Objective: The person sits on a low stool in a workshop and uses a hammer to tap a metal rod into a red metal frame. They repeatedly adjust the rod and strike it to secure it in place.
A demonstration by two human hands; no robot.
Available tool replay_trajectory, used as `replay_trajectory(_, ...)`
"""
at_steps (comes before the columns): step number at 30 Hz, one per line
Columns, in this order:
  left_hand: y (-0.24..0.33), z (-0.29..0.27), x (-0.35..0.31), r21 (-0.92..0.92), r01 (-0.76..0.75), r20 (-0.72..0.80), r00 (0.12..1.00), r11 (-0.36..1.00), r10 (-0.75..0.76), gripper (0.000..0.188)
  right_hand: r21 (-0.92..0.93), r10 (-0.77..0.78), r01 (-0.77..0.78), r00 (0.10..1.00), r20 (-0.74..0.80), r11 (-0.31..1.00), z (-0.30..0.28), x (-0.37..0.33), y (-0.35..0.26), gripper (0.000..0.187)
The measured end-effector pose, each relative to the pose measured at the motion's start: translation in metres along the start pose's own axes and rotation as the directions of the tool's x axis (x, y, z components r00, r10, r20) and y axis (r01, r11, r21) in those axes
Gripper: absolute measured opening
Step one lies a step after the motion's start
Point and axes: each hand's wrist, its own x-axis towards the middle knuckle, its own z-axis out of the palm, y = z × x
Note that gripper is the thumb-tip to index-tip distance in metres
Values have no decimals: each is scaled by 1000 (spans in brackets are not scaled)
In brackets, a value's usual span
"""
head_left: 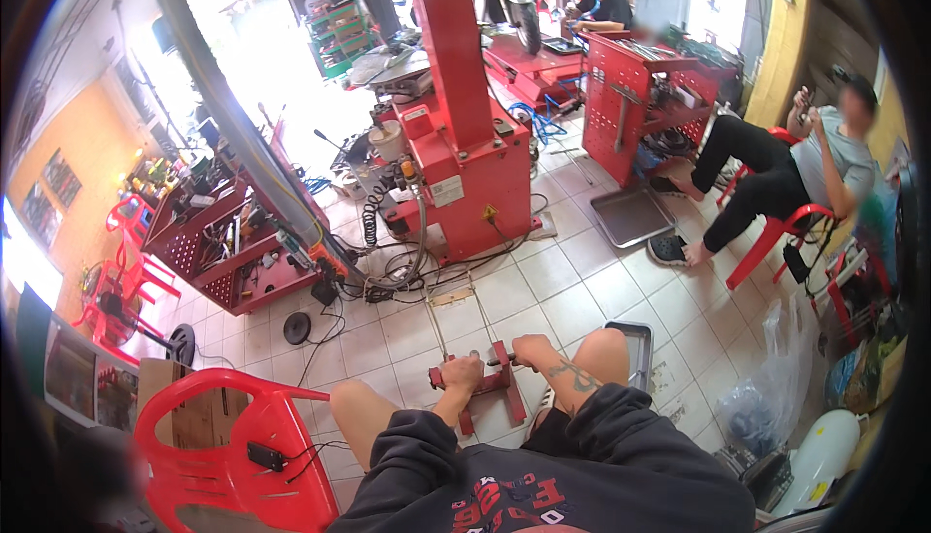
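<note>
Between my knees is a red metal frame with a long bar and a short end piece. Two thin pale rods run from it across the tiles toward the red lift post. My left hand is closed round the frame's left part. On the other side, my right hand is closed beside the long bar, at a small dark part that sticks out from it. My fingers hide most of what the right hand grips.
A red lift base stands ahead, with cables and hoses round its foot. Red tool carts flank it. A metal tray lies near a seated person. A red chair is at my left, a plastic bag at my right.
</note>
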Motion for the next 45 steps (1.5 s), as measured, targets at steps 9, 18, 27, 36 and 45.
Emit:
replay_trajectory(9,-13,-23,-13,0,-168,12,986,986,168,24,29,-9,8,999,53,1000,22,24,2,38)
replay_trajectory(18,-104,-89,-19,-242,37,546,831,970,105,82,-8,22,-23,993,-119,1000,26,11,-1,71)
replay_trajectory(27,-98,-36,-56,-322,31,153,988,946,20,40,-188,-63,48,995,-72,981,31,39,13,43)
replay_trajectory(36,-129,-62,9,-393,-222,148,942,892,300,78,-108,35,-10,973,230,994,-19,41,-2,41)
replay_trajectory(45,-130,-73,13,-199,-166,232,949,966,211,46,-199,49,22,938,343,980,-30,59,-8,39)
